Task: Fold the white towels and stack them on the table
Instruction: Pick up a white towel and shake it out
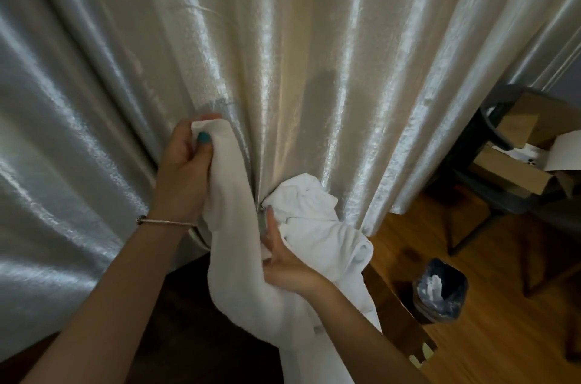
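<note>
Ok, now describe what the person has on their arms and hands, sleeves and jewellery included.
Both forearms are bare, with no sleeves in view. The left hand has a thin silver-coloured bangle round its wrist and teal polish on the thumbnail. The right hand shows no ring or band, and its wrist is bare; one fingertip seems to carry pale polish, but it is too blurred to be sure. No gloves or watch on either.

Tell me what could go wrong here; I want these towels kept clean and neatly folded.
The towel held up by the left hand sags in a long loop and may brush the floor. The right hand reaches into a bunched pile of towels that could slide off. No flat folding surface shows.
</note>
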`<state>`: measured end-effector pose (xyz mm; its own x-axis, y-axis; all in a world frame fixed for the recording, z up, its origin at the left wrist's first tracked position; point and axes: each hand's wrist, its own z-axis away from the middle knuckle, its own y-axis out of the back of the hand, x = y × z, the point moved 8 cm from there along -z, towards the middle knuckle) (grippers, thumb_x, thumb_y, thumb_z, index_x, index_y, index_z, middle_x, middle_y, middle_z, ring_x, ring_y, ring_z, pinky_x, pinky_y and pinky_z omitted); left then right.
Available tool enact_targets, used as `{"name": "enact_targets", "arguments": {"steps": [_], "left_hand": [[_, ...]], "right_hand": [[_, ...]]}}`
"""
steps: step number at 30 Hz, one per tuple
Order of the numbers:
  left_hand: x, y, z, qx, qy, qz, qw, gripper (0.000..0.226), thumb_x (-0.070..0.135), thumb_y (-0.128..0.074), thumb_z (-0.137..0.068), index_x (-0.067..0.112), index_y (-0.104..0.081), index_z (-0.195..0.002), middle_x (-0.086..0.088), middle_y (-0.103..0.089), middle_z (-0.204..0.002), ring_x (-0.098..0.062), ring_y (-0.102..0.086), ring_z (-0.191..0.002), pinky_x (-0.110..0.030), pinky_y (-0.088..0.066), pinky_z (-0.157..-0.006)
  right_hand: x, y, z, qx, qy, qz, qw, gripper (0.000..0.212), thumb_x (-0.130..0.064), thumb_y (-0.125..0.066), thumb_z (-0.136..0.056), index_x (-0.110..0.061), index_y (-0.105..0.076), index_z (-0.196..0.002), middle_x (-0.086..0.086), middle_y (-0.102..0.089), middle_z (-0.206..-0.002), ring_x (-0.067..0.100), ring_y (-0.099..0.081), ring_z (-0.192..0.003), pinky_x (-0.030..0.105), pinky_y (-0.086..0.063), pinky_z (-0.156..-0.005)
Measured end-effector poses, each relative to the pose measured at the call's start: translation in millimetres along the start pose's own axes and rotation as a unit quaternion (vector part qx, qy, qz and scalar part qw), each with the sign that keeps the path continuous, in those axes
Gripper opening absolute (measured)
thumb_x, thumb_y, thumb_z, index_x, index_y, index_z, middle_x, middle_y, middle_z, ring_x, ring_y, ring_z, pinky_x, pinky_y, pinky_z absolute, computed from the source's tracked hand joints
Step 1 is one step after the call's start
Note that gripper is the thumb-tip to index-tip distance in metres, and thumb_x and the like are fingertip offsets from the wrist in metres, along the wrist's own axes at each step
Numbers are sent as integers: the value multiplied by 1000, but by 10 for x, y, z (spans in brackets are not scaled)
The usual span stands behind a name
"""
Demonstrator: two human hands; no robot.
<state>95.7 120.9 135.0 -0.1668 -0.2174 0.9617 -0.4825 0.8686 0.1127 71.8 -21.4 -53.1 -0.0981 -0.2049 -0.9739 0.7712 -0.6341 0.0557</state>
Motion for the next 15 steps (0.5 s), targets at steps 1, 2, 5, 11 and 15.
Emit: {"name": "enact_targets", "arguments": {"steps": [1,2,5,11,15], "left_hand": [[46,15,-2,9,-2,14,1000,37,10,-44,-99,43,-61,-102,16,-66,-95,-1,-62,-85,-20,-52,-75],[80,34,-11,18,-3,17,1000,35,12,-44,-100,43,-60,-105,16,-65,-99,1,-61,-86,-19,-52,-75],[84,-10,-22,-7,16,-30,999,29,22,-48,-97,48,-60,-105,18,-64,-101,3,-60,-87,-19,-48,-77],[-192,-619,629,-383,91,16,919,113,63,-80,-53,46,-14,-144,29,-31,-146,13,-39,-129,-9,-40,-96],[-186,-479,482,-287,16,-58,956,97,38,-82,-59,37,-31,-141,37,-43,-134,20,-44,-120,0,-37,-91]], "right_hand": [[-70,-71,19,-26,-8,-11,1000,100,-20,-68,-84,-52,2,-147,2,-27,-157,19,-44,-134,23,-45,-100],[-162,-129,67,-49,-14,-16,999,81,-13,-61,-91,-38,-12,-151,-1,-41,-148,7,-50,-125,16,-45,-96],[-316,-121,317,-71,-27,-98,992,44,-3,-52,-94,-27,-50,-130,-18,-67,-113,-5,-62,-102,12,-47,-87],[-859,351,416,134,78,-388,909,22,-15,-59,-90,-24,-80,-90,4,-76,-99,19,-67,-101,37,-50,-97],[-1107,700,507,240,82,-143,957,24,-15,-62,-91,-29,-72,-108,9,-74,-102,11,-65,-99,27,-51,-87]]}}
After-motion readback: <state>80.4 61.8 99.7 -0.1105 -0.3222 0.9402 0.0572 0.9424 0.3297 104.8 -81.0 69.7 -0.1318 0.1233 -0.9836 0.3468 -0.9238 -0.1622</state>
